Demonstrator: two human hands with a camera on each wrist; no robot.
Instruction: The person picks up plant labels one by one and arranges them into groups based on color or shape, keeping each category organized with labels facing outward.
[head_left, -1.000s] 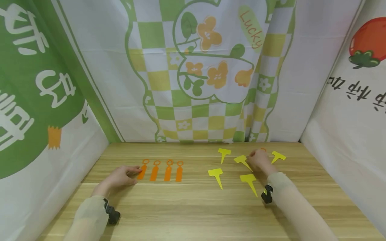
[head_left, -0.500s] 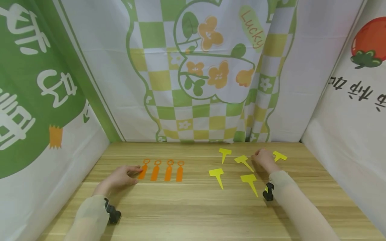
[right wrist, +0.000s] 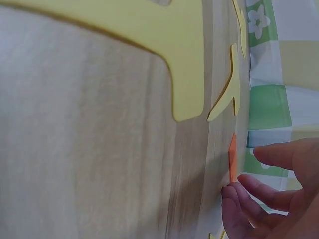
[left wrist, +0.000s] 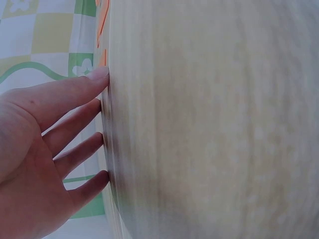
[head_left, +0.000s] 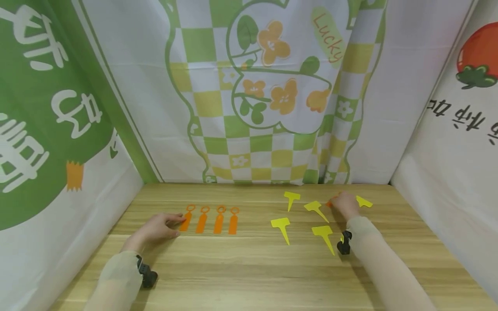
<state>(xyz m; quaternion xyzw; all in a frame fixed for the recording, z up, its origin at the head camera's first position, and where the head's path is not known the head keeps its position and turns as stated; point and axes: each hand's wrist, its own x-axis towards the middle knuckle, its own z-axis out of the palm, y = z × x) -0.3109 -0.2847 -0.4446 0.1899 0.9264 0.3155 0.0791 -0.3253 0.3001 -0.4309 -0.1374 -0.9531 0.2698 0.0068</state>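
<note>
In the head view, a row of several orange ring-topped plant tags lies flat on the left of the table, rings away from me. My left hand [head_left: 161, 226] rests with loosely spread fingers, its fingertips at the leftmost orange tag [head_left: 186, 221]. Farther right and back, my right hand [head_left: 345, 204] covers most of another orange tag [right wrist: 232, 158]. Its fingertips pinch that tag's end low at the wood in the right wrist view. Several yellow T-shaped plant labels lie round this hand, among them a near one [head_left: 322, 232] and one partly hidden [head_left: 363, 201].
Wood-grain table [head_left: 241, 276] ends at a checked green, yellow and white curtain [head_left: 258, 147] at the back. Printed cloth walls stand to the left [head_left: 113, 172] and right [head_left: 447, 185]. More yellow labels [head_left: 292, 198] lie between the orange row and my right hand.
Orange now shows at the left of my right hand, where none showed half a second ago; the hand has shifted slightly right. My left hand keeps its place at the row.
</note>
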